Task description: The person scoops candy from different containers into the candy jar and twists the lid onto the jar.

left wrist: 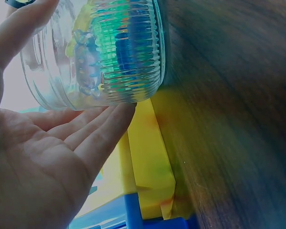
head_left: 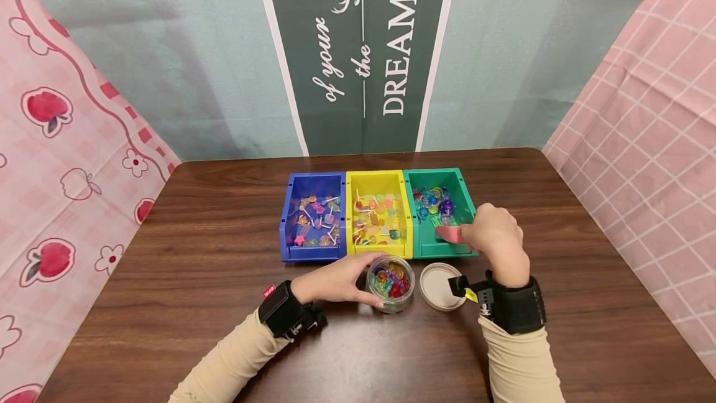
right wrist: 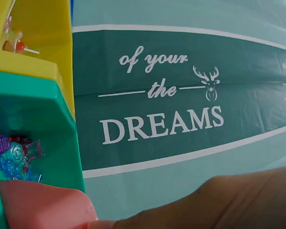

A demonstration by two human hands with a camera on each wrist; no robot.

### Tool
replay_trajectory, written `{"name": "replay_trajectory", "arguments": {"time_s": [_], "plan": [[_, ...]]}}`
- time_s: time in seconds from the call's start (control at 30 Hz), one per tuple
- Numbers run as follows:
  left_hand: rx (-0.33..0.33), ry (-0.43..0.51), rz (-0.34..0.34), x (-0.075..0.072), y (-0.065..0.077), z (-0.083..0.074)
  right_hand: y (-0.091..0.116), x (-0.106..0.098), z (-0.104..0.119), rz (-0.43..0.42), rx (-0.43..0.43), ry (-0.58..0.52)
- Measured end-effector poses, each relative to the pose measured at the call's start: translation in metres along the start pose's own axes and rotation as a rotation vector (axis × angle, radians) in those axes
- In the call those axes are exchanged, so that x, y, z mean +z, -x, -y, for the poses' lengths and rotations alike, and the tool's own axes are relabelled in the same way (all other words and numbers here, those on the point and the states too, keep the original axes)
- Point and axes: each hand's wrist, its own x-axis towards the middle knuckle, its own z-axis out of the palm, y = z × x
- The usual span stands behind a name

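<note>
My left hand (head_left: 338, 280) holds a clear glass jar (head_left: 394, 308) standing on the table, with its thumb on the near side and fingers on the far side. Colourful translucent beads or charms lie inside the jar; its ribbed wall (left wrist: 57, 93) shows in the left wrist view. At the green bin (head_left: 447, 250), my right hand (head_left: 496, 236) grips a pink scoop (head_left: 450, 233). The scoop (right wrist: 43, 205) reaches into the bin, beside blue, purple and red translucent pieces (right wrist: 16, 152). Whether anything lies in the scoop cannot be seen.
A yellow bin (head_left: 380, 250) and a blue bin (head_left: 313, 254) adjoin the green one, both holding small lollipop-like charms. The round pale lid (head_left: 438, 285) lies on the wooden table (head_left: 212, 235) just right of the jar. A printed curtain (head_left: 363, 135) hangs behind the table.
</note>
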Motion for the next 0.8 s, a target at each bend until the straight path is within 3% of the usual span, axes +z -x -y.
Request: {"name": "replay_trajectory", "arguments": {"time_s": [0.37, 0.8], "plan": [[0.01, -0.003, -0.005, 0.001, 0.0, 0.0, -0.006, 0.008, 0.008, -0.016, 0.072, 0.023], [-0.004, 0.015, -0.001, 0.0, -0.001, -0.001, -0.016, 0.013, 0.004, 0.015, 0.063, 0.013]]}}
